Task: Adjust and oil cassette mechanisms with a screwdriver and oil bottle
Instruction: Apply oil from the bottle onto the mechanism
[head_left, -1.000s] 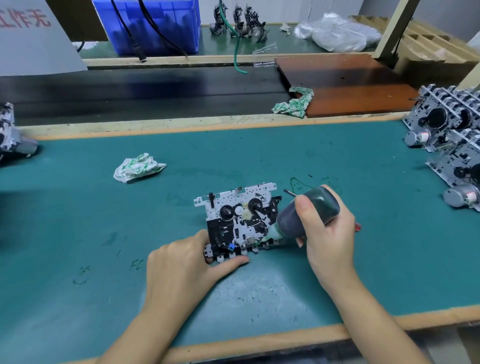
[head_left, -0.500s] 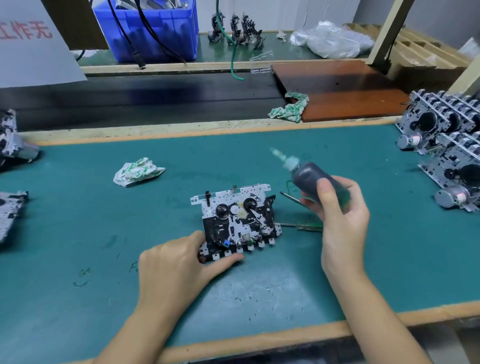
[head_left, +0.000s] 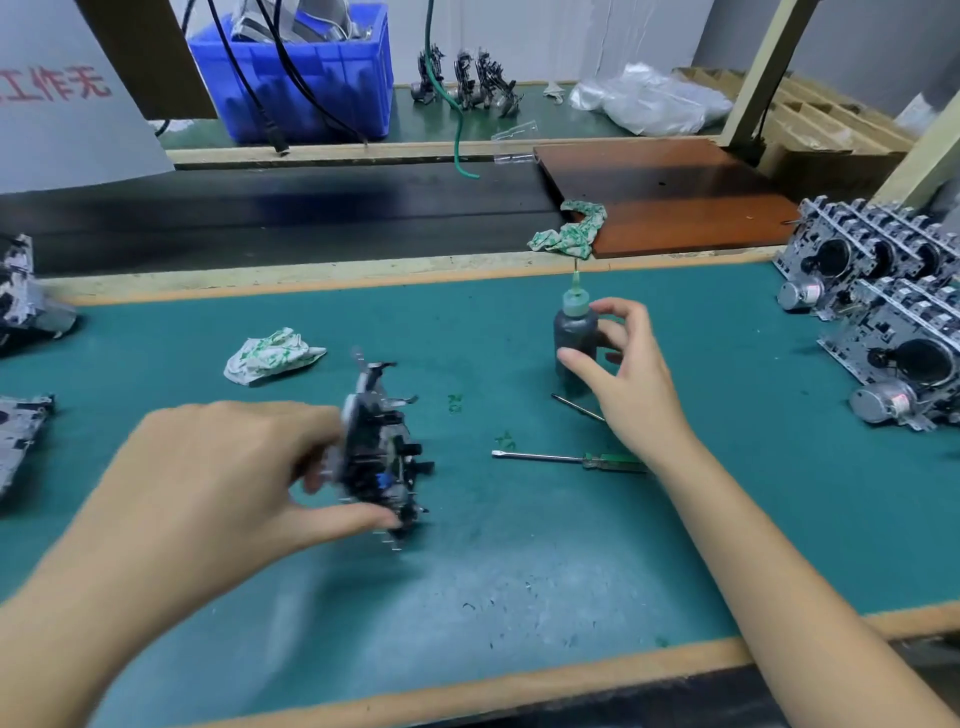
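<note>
Screwdriver (head_left: 574, 459) lies on green worktop (head_left: 519, 561) between hands. Left hand (head_left: 218, 488) pinches cassette mechanism (head_left: 382, 452), tilted on edge. Right hand (head_left: 623, 364) half spread around upright oil bottle (head_left: 574, 338), thumb touching.

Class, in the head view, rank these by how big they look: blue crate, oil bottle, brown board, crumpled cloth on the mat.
1. Brown board
2. Blue crate
3 and 4. Cloth and oil bottle look alike in size; unranked.
The board and crate lie farther off, so they may be larger than they look.
</note>
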